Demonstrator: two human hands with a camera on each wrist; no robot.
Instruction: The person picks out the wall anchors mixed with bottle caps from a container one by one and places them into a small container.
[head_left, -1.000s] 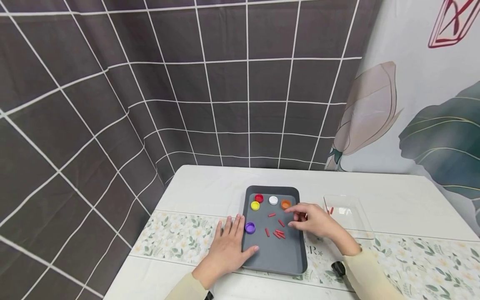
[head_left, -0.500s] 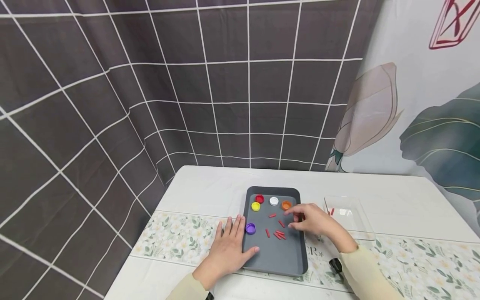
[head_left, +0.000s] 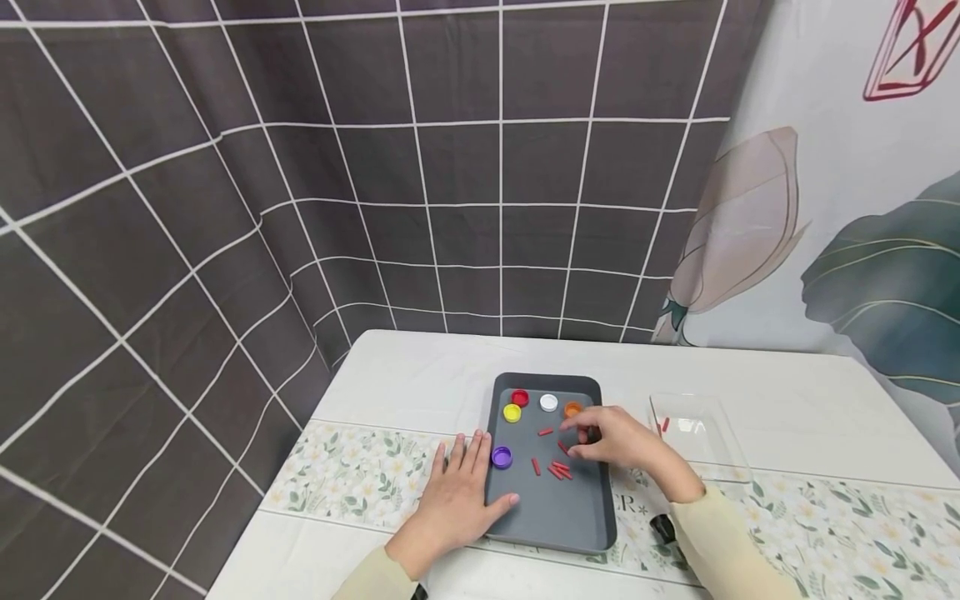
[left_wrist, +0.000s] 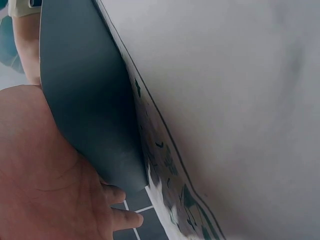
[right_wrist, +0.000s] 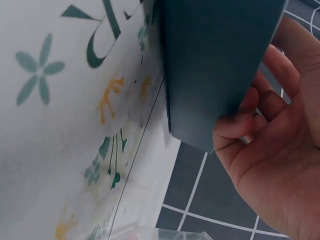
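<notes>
A grey tray point(head_left: 555, 521) lies on the table with several short red sticks point(head_left: 559, 469) scattered over its middle. My left hand point(head_left: 453, 492) rests along the tray's left rim, fingers straight and spread, thumb over the rim. Over the tray's right side is my right hand point(head_left: 618, 437), thumb and forefinger held apart by a red stick point(head_left: 563, 447) that they partly cover. Its other fingers are curled in; nothing shows in its grip. Small round caps stand in the tray: red point(head_left: 520, 397), yellow point(head_left: 512, 412), white point(head_left: 549, 402), orange point(head_left: 573, 408) and purple point(head_left: 502, 457).
A clear plastic box point(head_left: 716, 467) stands right of the tray, with red sticks point(head_left: 665, 425) at its left side. A floral band point(head_left: 352, 475) crosses the white table point(head_left: 420, 375). Dark checked curtain point(head_left: 450, 233) hangs behind and at left.
My right hand has moved slightly left over the tray, its thumb and forefinger now closer around one red stick. The left hand stays put at the rim.
</notes>
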